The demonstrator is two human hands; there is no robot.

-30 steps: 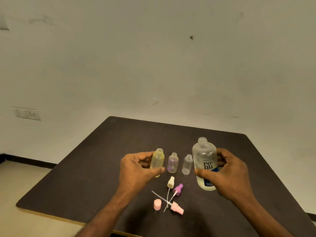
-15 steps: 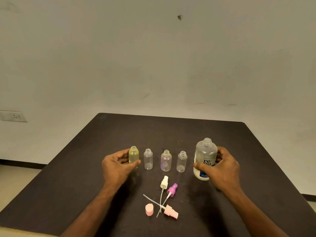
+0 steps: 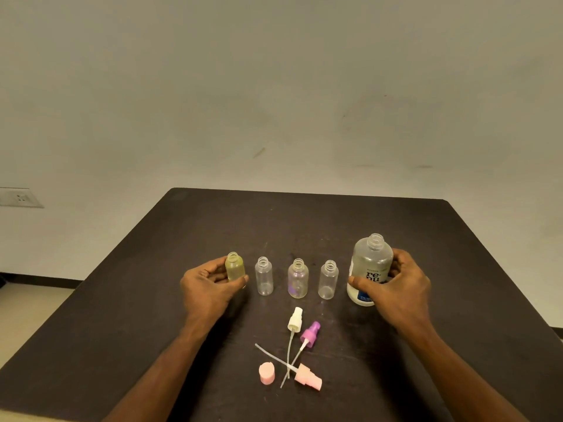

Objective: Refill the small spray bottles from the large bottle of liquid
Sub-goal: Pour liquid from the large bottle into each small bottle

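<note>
On the dark table [image 3: 213, 226], everything sits in the near half. Largest is the big bottle [image 3: 371, 263], uncapped and upright at about 3 o'clock from the table's middle; my right hand [image 3: 396, 287] wraps it from the right, thumb across the front over the label, fingers curled round the far side.

From it a row of four small open bottles runs toward 9 o'clock, each apart from the next: a clear bottle [image 3: 328, 280] just beside the big one, a purple-tinted bottle [image 3: 298, 278], a second clear one [image 3: 264, 276], then the yellow bottle [image 3: 235, 267]. My left hand [image 3: 207, 287] pinches the yellow one, thumb in front near its base, fingertips behind it. All stand upright on the table.

At 6 o'clock from the row lie the loose spray heads: a white head [image 3: 295, 320] and a purple head [image 3: 310, 332] side by side, their thin tubes crossing toward me, and a pink head [image 3: 308, 376] on its side with its tube pointing to 10 o'clock. Smallest, a pink cap [image 3: 267, 373] stands just at 9 o'clock of the pink head.
</note>
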